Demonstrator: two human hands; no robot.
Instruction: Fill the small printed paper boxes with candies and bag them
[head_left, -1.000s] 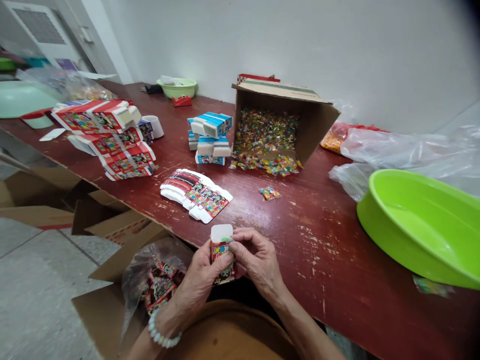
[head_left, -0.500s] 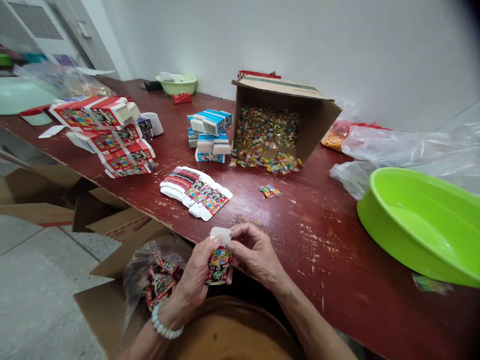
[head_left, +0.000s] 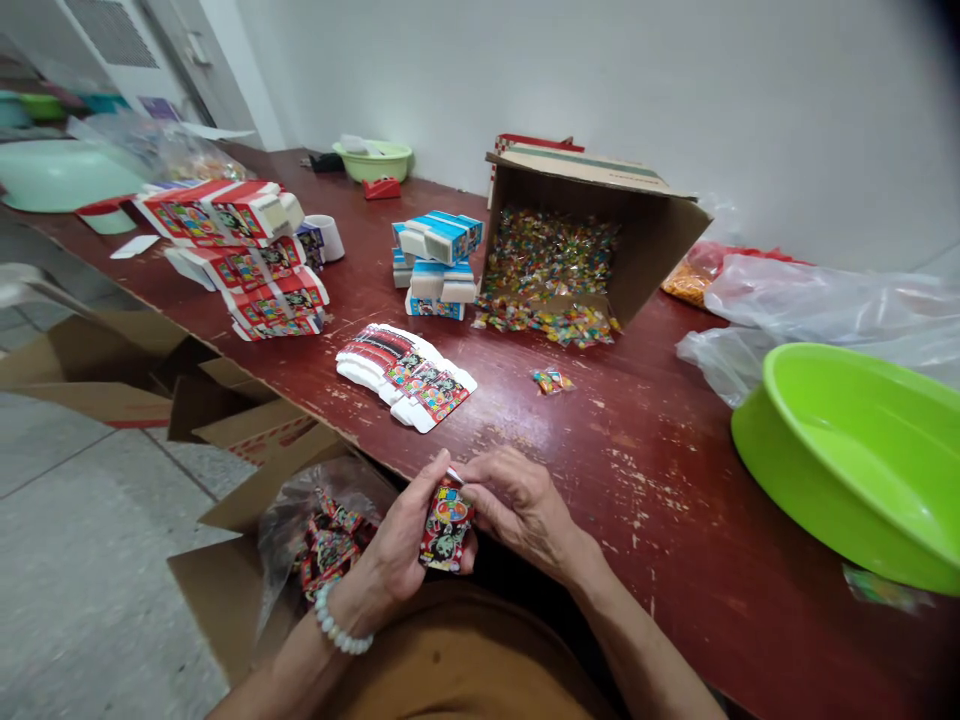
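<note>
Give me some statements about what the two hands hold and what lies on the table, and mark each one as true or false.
1. Both the left hand and the right hand hold one small printed box. True.
2. The cardboard carton stands upright with its flaps shut. False: it lies on its side, open toward the person, with small colourful packets inside and spilling out.
3. The green basin sits on the table to the person's right. True.
4. The flat unfolded boxes lie inside the green basin. False: they lie fanned out on the table, just beyond the hands.
5. The left wrist wears a beaded bracelet. True.
</note>
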